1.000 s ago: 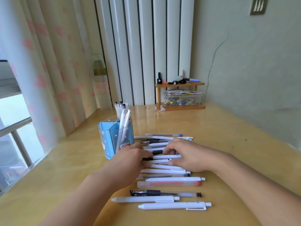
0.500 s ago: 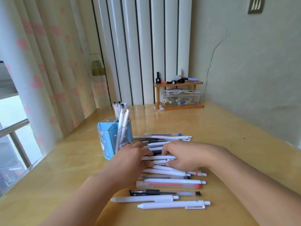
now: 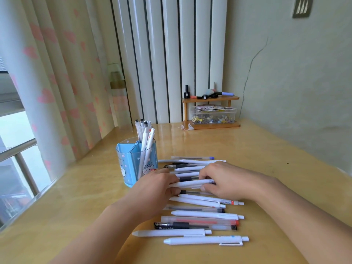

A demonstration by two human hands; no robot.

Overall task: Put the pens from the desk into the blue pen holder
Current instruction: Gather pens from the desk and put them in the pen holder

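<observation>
While a row of pens (image 3: 200, 216) lies side by side across the wooden desk (image 3: 266, 159), both hands meet over its middle. The left hand (image 3: 154, 187) and the right hand (image 3: 226, 181) pinch the two ends of one white pen (image 3: 190, 183), apparently raised just off the others. Just left of the row stands the blue pen holder (image 3: 136, 161), with several pens upright inside. Well behind, against the wall, a small wooden shelf (image 3: 210, 111) holds a clear box.
</observation>
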